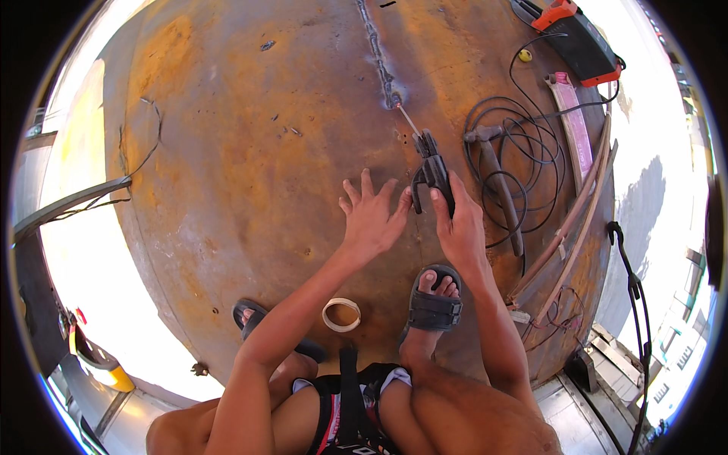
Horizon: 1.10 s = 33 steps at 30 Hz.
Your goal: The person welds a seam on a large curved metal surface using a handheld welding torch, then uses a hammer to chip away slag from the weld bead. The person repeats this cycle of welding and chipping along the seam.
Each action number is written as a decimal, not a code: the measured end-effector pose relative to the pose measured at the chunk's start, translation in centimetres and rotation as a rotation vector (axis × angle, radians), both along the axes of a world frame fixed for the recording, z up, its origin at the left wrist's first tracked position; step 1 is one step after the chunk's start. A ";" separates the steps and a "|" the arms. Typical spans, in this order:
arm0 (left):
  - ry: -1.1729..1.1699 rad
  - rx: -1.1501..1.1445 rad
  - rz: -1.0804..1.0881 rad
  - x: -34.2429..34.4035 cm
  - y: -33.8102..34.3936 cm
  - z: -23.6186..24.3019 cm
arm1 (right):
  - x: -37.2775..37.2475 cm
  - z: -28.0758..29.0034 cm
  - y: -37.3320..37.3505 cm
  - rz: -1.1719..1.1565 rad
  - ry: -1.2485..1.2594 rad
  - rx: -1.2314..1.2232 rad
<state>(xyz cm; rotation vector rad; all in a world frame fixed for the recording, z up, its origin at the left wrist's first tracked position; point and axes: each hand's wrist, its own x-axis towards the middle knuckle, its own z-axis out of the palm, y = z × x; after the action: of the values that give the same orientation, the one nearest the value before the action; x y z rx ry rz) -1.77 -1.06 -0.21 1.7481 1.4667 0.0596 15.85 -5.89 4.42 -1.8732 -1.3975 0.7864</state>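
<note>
My right hand (462, 224) is closed on a black electrode holder (432, 163) with a thin welding rod (407, 116) clamped in it. The rod's tip is at the lower end of a grey weld seam (377, 53) on the rusty steel plate (227, 167); whether it touches I cannot tell. My left hand (371, 216) is spread open on or just over the plate, left of the holder, its thumb near the holder's lower end. A hammer (497, 174) lies just to the right among loops of black cable (547, 199).
An orange-and-black machine (589, 53), a small yellow round object (525, 55), a pink box (569, 121) and long rusty bars (561, 227) are at the right. A pale ring (341, 315) lies between my sandalled feet. A dark bar (76, 205) reaches in from the left. Bright ground shows beyond the plate's edges.
</note>
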 end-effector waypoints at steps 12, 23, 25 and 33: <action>0.011 0.003 -0.001 0.2 0.1 -0.1 | 0.1 0.0 0.2 0.014 -0.003 -0.006; 0.023 -0.015 0.001 0.2 0.2 0.2 | 0.0 0.2 0.4 0.019 0.011 -0.024; 0.027 -0.024 -0.004 0.4 0.3 0.2 | 0.2 0.0 0.3 0.016 -0.001 -0.021; 0.012 -0.041 0.018 0.3 0.2 0.4 | 0.3 -0.2 -0.1 -0.005 0.014 -0.002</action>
<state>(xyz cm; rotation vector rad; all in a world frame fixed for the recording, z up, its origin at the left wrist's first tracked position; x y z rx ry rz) -1.51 -0.87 0.18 1.7050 1.4830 0.0283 16.20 -6.01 4.20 -1.8689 -1.3839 0.7974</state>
